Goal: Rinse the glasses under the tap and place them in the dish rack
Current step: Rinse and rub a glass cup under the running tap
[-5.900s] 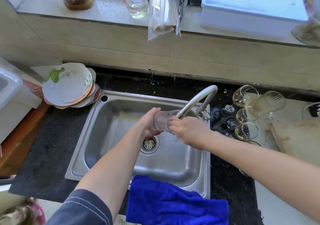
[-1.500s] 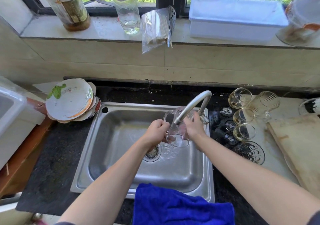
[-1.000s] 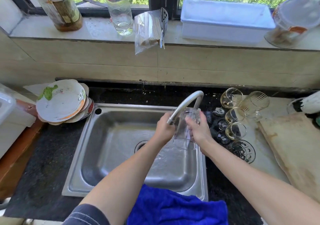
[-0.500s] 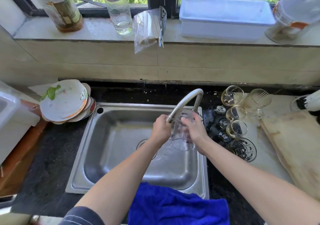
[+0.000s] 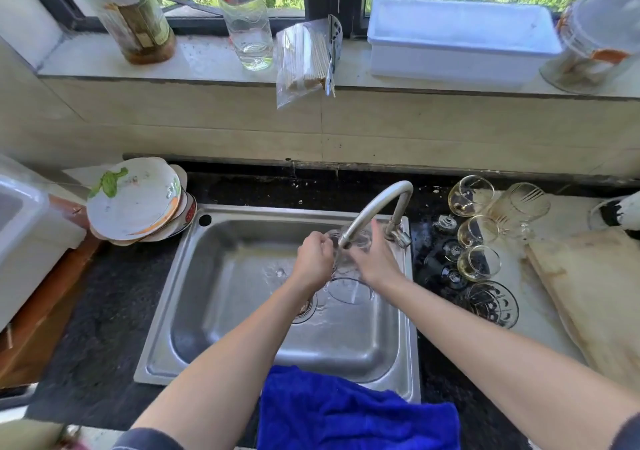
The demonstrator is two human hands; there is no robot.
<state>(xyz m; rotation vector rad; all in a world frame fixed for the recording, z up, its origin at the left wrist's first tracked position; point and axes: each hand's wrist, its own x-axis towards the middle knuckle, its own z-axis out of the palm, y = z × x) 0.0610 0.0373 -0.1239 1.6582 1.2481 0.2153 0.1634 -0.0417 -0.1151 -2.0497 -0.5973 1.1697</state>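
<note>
Item under inspection: one clear, smooth-walled glass [image 5: 346, 276], held at centre frame directly below the spout of the tap [image 5: 377, 204] and above the basin of the sink [image 5: 207, 311]. Its long axis runs from the spout downward in the frame. The base is uppermost and the round open rim faces the lower edge.

The left hand [image 5: 313, 259] is on the glass's left side, with fingers curled round the upper wall. The right hand [image 5: 374, 259] lies against its right side. Its fingers are blurred behind the spout, so it cannot be told whether they wrap the glass or press flat. The glass sits between the two hands, equally near to each.

Judgement: rinsing is in hand and placement is not yet done. No dish rack can be identified with certainty. A white tub [image 5: 20, 224] at the left edge may serve, in which case the left hand has the shorter carry.

Surroundings:
- The sink is brushed steel, wet, with splash marks near the drain.
- At centre right, on the speckled black counter [image 5: 436, 363], three stemmed glasses [image 5: 478, 231] lie on their sides beside a ribbed mug [image 5: 519, 207] and a patterned glass [image 5: 491, 302].
- A worn cutting board [image 5: 595, 294] lies at far right.
- A plush blue cloth [image 5: 356, 411] drapes over the sink's near rim.
- Stacked plates [image 5: 135, 200] sit at centre left.
</note>
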